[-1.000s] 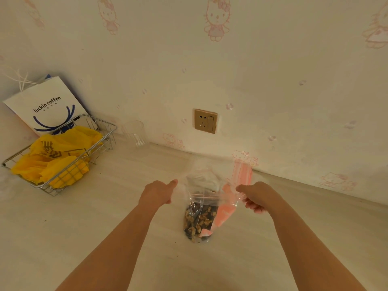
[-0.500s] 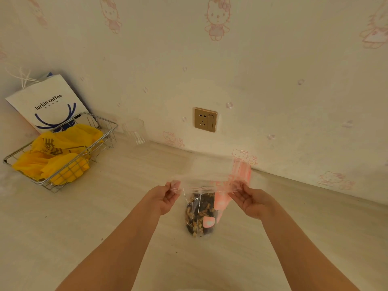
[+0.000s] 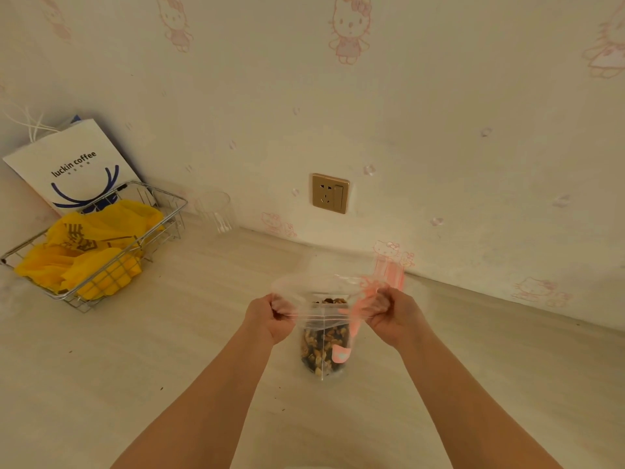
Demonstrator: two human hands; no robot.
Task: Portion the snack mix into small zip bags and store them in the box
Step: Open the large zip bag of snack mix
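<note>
Above the table (image 3: 169, 384), your left hand (image 3: 267, 319) and right hand (image 3: 389, 316) each pinch an end of the zip bag (image 3: 324, 343) holding snack mix (image 3: 321, 350); keep it upright, pressing the seal evenly across.

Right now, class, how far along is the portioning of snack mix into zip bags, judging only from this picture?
Done: one zip bag already holds snack mix. In hand: the left hand and right hand pinch the bag's top corners, apparently working on the seal; whether it is closed cannot be told. Left: storing it. No box shows, only a wire basket of yellow bags and a clear cup.
</note>
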